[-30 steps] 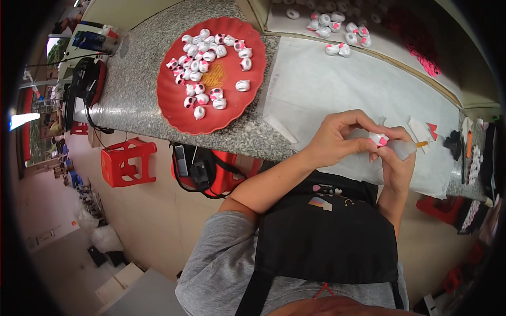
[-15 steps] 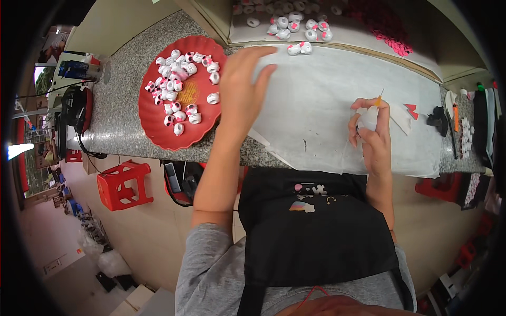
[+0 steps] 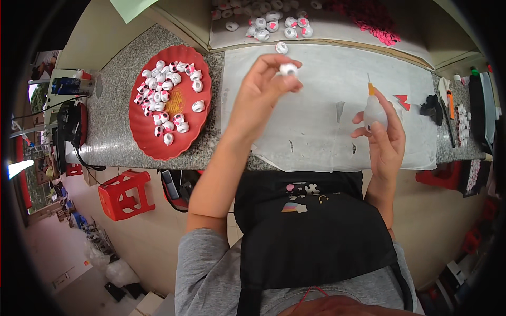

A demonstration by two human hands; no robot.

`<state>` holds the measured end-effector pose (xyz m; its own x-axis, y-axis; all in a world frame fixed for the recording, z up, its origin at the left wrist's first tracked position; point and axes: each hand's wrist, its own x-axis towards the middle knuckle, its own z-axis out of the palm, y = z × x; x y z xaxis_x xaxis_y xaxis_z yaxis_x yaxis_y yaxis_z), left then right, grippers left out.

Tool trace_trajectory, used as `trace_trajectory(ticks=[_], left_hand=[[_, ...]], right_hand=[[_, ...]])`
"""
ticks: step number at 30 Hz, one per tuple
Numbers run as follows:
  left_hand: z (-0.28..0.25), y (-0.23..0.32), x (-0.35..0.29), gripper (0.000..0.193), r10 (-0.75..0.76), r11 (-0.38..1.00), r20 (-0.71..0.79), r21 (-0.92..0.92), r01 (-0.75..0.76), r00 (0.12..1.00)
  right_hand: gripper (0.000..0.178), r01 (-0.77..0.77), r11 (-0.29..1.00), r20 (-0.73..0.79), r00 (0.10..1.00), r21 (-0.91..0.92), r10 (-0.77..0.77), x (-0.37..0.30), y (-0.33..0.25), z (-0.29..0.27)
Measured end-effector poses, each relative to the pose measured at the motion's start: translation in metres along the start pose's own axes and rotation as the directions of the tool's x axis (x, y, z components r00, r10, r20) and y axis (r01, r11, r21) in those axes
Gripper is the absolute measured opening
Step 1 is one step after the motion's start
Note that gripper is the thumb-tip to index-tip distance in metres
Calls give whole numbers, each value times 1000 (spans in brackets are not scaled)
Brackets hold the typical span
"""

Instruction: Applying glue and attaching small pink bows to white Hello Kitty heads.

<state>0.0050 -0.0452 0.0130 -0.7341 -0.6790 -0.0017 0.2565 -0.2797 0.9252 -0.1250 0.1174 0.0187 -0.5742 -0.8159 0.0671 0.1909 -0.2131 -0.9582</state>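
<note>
My left hand [image 3: 266,87] is closed around a small white figure head [image 3: 289,69], pinched between thumb and fingers above the white sheet [image 3: 311,116]. Its underside shows a dark round spot. A similar white piece [image 3: 281,48] lies just beyond, at the sheet's far edge. In my right hand [image 3: 387,139] is a translucent white squeeze bottle [image 3: 375,113] with an orange nozzle [image 3: 371,88] and a thin needle tip pointing up and away. The bottle and the held piece are well apart. To the left, a red scalloped tray [image 3: 194,129] carries many white-and-pink heads.
On the far shelf sit several more white heads [image 3: 261,23] and a heap of pink pieces [image 3: 377,23]. A red paper scrap [image 3: 403,101], a black cloth [image 3: 431,109] and an orange-handled tool [image 3: 450,100] lie at right. A red stool [image 3: 126,195] stands below the counter.
My left hand has taken one of the two white heads at the sheet's far edge and moved it nearer. The bottle, still in my right hand, now points more upright. The view has shifted slightly.
</note>
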Motion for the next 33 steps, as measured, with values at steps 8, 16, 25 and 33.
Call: trace_trajectory(ticks=[8,16,25,33], left_hand=[[28,-31,-26,22,-12,974,37,-226,20,999],[28,-37,-32,33,61,987,-46,-149,-67,997],[25,-38,-34,35,71,981,-46,-179,-78,996],[24,-39,-34,35,58,983,-27,-174,-62,998]], right_hand=[[25,211,943,-232,961,257,-152,-4,-3,1],[36,545,797,-52,816,-259,-575,-11,2,10],[41,597,738,89,793,-316,-603,-13,4,19],[36,554,745,52,814,-372,-579,-16,5,22]])
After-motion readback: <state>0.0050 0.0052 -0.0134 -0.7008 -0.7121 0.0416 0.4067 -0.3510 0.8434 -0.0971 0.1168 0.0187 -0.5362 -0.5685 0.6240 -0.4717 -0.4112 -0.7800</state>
